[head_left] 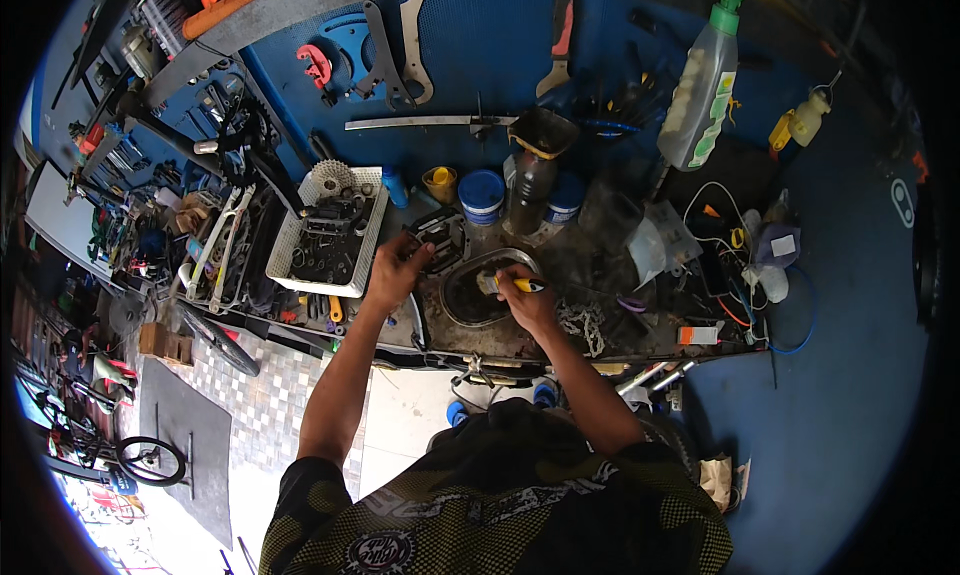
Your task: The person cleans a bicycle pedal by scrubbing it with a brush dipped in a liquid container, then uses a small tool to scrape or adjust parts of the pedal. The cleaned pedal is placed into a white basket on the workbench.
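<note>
My right hand (522, 293) is closed round the yellow handle of a paintbrush (490, 283), whose pale bristle end points left. It hovers over an oval metal pan (450, 310) with dark, dirty contents. To the left, my left hand (398, 270) has its thumb and fingers drawn together at the near edge of a dark openwork metal part (452, 233), which looks like a bicycle pedal. The fingers hide some of that part. A dark curved tool or lever (418, 325) lies below the left hand at the bench's front.
A white basket (370, 230) of small metal parts and a cassette stands left. Behind the pan are a blue-lidded tub (481, 197), a yellow cup (439, 183) and a dark bottle with a cut funnel top (532, 190). A chain (583, 327) lies right; a spray bottle (700, 95) hangs above.
</note>
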Action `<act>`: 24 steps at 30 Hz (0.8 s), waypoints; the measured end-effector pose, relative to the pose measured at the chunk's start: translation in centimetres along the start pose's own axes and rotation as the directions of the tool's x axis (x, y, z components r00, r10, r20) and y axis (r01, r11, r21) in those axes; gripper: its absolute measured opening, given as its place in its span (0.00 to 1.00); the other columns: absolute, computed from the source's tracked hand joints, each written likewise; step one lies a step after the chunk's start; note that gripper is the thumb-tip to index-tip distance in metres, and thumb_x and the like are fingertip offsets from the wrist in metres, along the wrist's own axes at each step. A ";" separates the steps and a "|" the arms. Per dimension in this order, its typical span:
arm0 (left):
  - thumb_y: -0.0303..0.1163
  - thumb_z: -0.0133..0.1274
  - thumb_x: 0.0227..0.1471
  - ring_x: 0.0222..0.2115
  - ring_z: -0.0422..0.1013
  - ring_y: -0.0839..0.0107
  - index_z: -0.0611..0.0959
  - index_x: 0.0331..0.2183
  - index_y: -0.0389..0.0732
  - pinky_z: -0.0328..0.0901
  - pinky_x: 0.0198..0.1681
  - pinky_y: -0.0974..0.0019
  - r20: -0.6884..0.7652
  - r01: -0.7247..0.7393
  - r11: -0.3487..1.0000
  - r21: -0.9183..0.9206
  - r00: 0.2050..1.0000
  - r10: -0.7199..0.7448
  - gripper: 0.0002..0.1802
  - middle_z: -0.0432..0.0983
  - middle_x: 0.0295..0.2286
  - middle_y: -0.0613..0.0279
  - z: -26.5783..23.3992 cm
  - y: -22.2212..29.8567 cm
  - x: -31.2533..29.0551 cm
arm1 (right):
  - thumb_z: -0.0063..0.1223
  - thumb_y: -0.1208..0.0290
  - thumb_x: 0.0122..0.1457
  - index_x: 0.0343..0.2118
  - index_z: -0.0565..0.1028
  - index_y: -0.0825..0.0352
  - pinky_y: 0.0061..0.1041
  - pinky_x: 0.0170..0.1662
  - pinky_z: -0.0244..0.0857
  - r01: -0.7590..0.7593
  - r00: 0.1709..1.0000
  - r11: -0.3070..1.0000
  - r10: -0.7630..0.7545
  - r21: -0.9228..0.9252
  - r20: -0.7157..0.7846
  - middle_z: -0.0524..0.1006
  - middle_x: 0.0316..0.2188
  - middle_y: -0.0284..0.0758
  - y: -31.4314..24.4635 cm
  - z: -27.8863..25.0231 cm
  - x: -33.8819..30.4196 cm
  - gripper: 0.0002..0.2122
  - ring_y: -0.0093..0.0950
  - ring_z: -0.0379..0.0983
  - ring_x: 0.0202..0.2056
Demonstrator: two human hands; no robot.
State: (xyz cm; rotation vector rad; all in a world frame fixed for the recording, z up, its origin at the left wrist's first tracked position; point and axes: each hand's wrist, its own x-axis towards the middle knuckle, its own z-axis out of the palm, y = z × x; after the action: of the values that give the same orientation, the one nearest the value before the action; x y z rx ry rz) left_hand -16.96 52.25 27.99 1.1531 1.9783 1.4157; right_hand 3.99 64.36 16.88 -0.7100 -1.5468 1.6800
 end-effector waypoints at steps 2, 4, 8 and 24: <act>0.37 0.63 0.57 0.27 0.75 0.74 0.82 0.36 0.31 0.67 0.32 0.65 0.052 0.068 0.998 -0.007 0.996 -0.068 0.16 0.82 0.27 0.56 -0.3 0.4 0.0 | 0.58 0.64 0.67 0.37 0.80 0.67 0.24 0.30 0.67 -0.066 0.998 0.995 0.066 -0.074 0.001 0.78 0.26 0.29 1.7 -1.4 -0.1 0.10 0.18 0.73 0.26; 0.37 0.64 0.56 0.27 0.75 0.73 0.82 0.36 0.31 0.68 0.32 0.64 0.092 0.008 0.996 0.090 0.996 -0.017 0.17 0.82 0.26 0.56 -0.6 0.6 -0.1 | 0.59 0.63 0.65 0.39 0.80 0.66 0.27 0.30 0.71 -0.071 0.997 0.991 0.074 -0.110 0.030 0.81 0.29 0.33 3.0 -2.3 0.0 0.10 0.24 0.77 0.26; 0.38 0.64 0.56 0.26 0.76 0.70 0.82 0.37 0.31 0.68 0.31 0.62 0.153 -0.100 0.976 0.196 0.986 0.070 0.18 0.82 0.27 0.52 -0.3 0.1 -0.2 | 0.65 0.57 0.59 0.39 0.81 0.62 0.32 0.32 0.72 0.282 0.958 0.692 -0.246 -0.665 0.151 0.82 0.27 0.37 3.8 -3.5 -0.3 0.14 0.34 0.80 0.27; 0.42 0.65 0.51 0.34 0.80 0.47 0.83 0.36 0.32 0.70 0.37 0.53 0.230 -0.207 0.873 0.442 0.967 0.113 0.21 0.81 0.30 0.40 1.6 -0.4 -0.4 | 0.61 0.55 0.63 0.25 0.75 0.67 0.27 0.29 0.62 0.149 0.971 0.898 -0.211 -0.413 -0.109 0.74 0.19 0.31 -8.6 0.8 2.5 0.19 0.19 0.68 0.24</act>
State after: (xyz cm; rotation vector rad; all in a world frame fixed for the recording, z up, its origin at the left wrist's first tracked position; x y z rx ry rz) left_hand -15.70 52.78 26.94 1.6300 2.1763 0.8654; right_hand 3.19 65.98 25.70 -0.8516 -1.8087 1.1514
